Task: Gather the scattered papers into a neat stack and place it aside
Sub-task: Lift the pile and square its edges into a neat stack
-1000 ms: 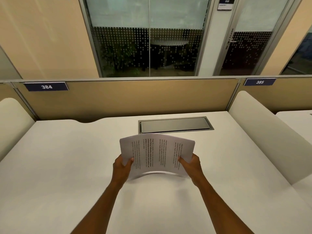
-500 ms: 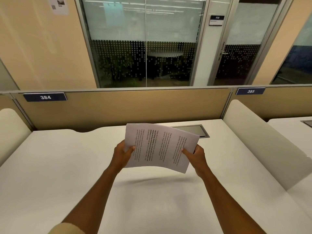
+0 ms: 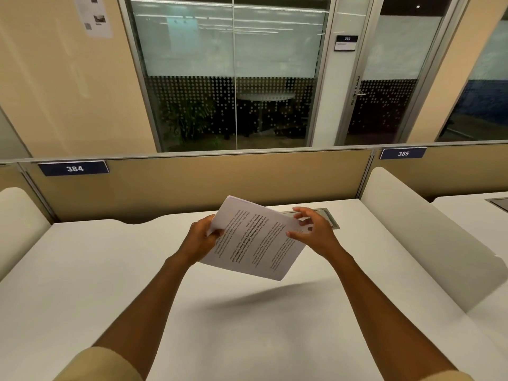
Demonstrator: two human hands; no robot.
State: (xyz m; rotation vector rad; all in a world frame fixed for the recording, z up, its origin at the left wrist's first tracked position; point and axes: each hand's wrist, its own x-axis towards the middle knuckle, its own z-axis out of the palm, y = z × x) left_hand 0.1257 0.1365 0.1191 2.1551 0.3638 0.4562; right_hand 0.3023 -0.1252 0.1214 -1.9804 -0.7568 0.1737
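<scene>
A: What are the hands doing, seen from the head camera?

B: The left hand [image 3: 202,239] is closed on the stack [image 3: 254,239], thumb on the printed top sheet and the other fingers under it, at the stack's left edge. The right hand [image 3: 312,233] is loosely spread at the stack's right edge. Its thumb lies against the top sheet near that edge, while its fingers curl apart above the far right corner. I cannot tell whether they touch the paper.

A: And the stack itself?

B: White sheets with lines of black print, their edges nearly flush. The stack is held in the air over the middle of the counter [image 3: 90,273], tilted, with its far corner raised and its near right corner dipping. Its soft shadow lies on the counter below.

A: Surfaces?

B: The counter is smooth, matte white, with a wavy far edge. A grey metal flap [image 3: 331,220] is set in it near the far edge, behind the right hand.

A: Arms?

B: Both forearms are bare and reach forward from the near edge, converging on the stack. Beige sleeves [image 3: 101,365] show at the bottom.
</scene>
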